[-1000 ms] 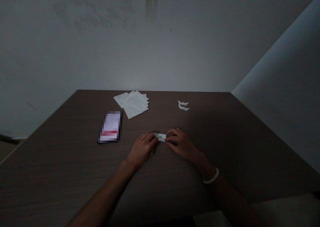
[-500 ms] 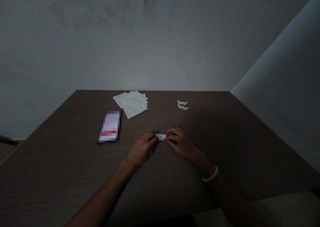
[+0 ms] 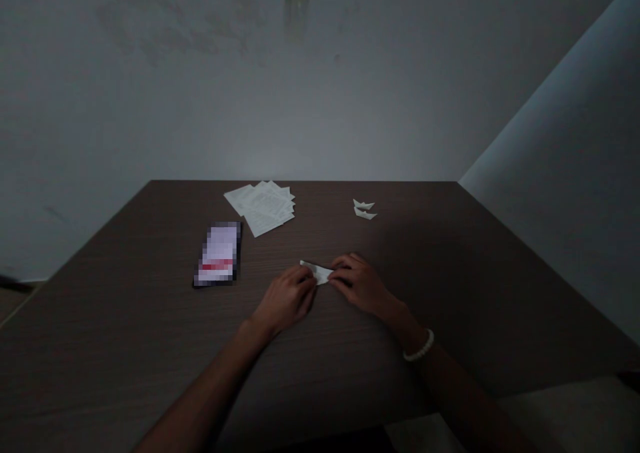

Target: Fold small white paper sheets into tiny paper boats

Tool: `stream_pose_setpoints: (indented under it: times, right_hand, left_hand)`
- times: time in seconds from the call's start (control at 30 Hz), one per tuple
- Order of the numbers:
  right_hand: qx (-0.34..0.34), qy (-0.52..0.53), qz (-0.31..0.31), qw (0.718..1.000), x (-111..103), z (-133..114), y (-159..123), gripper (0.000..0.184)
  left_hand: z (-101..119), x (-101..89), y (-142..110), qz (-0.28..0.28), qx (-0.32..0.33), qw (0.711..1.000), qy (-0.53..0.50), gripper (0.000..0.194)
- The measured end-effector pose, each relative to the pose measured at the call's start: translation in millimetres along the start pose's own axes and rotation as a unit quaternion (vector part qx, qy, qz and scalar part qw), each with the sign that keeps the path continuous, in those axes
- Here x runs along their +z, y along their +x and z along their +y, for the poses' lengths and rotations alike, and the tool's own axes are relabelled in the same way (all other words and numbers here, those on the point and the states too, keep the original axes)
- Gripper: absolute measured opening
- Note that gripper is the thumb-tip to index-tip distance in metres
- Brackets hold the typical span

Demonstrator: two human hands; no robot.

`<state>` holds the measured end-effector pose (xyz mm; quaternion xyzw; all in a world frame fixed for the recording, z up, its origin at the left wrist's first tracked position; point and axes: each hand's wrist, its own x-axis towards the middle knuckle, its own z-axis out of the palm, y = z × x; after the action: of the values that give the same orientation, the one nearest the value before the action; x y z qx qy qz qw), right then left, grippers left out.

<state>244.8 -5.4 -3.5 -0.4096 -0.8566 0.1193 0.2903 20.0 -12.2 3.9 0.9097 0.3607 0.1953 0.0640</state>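
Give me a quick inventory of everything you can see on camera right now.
wooden table: one, dark brown, filling the lower view
paper sheets: several, white, overlapping pile near the far edge
folded paper boats: two, white, near the far edge, right of the pile
pixelated rectangular item: one, white and red with dark edges, left of the hands
folded paper strip: one, white, between the hands
wall: one, pale grey, behind the table
beaded bracelet: one, white, on the right wrist
left hand: one, on the strip's left side
right hand: one, on the strip's right end
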Motion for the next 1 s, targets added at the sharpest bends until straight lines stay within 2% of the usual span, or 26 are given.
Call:
stream_pose_setpoints:
  times: [0.2,0.43,0.9,1.0]
  right_hand:
    - [0.013,0.014,-0.001,1.0,-0.7,-3.3,0.6,0.009]
    - [0.033,0.023,0.021,0.999,5.4,-2.6,2.8,0.01]
    - [0.056,0.027,0.043,0.997,10.3,-4.2,5.4,0.01]
    - [0.073,0.043,0.067,0.994,9.0,-4.9,6.1,0.009]
  left_hand:
    - [6.3,-3.2,1.1,-0.002,-0.001,1.0,-0.029,0.021]
    - [9.5,-4.3,2.3,-0.032,0.012,0.999,-0.019,0.019]
    - [12.0,-5.8,2.3,-0.048,0.037,0.998,0.017,0.03]
    - [14.4,-5.8,2.6,-0.047,0.032,0.998,0.029,0.03]
